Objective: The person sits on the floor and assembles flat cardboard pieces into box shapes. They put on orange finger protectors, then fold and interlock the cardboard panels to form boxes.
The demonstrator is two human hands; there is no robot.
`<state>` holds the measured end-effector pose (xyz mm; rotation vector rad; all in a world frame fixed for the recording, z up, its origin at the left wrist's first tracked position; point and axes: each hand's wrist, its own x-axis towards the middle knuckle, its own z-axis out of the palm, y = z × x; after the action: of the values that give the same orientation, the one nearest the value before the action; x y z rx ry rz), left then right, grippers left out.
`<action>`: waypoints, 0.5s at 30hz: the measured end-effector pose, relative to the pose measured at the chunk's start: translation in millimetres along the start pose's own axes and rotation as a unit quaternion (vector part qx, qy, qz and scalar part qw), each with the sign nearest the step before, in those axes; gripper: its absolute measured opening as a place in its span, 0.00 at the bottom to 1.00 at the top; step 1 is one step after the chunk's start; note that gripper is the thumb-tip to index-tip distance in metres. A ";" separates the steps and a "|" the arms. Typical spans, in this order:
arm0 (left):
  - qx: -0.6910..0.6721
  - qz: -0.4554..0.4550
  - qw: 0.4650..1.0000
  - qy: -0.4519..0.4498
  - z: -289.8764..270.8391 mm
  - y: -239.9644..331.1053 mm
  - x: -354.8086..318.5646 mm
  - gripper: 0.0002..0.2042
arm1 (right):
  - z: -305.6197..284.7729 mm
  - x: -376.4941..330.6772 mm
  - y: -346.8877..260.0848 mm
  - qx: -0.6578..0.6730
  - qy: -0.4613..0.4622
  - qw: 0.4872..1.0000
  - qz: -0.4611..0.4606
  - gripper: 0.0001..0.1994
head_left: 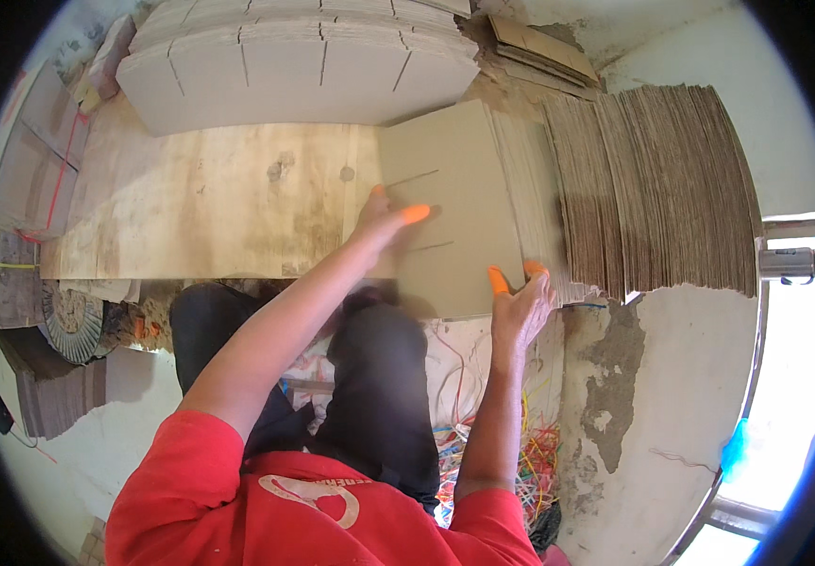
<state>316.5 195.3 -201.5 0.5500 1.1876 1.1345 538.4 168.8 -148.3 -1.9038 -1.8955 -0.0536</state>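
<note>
A grey-brown cardboard sheet (459, 226) with slits cut in from its left edge lies tilted over the right part of the wooden board. My left hand (382, 226) holds its left edge, the orange-covered thumb on top and the other fingers mostly hidden. At the near right corner my right hand (522, 304) pinches the edge, with orange covers on its thumb and a finger. Just beyond the sheet, more cardboard sheets (532, 203) lean in a fanned row. How many sheets my hands hold I cannot tell.
A long stack of slit cardboard (303, 80) runs along the far side of the wooden board (209, 198). Tightly packed brown sheets (676, 189) stand at the right. Tied bundles (44, 156) sit at the left. Coloured straps (539, 453) lie tangled below, beside the wall.
</note>
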 end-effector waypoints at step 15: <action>-0.069 0.031 0.996 -0.054 4.8 -25.4 18.7 0.33 | -22.6 3.5 -28.3 0.037 -0.177 0.983 0.023 0.29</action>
<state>330.1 203.4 -229.1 0.5385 0.9973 1.2140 517.9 163.2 -118.8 -2.0083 -2.0418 0.3894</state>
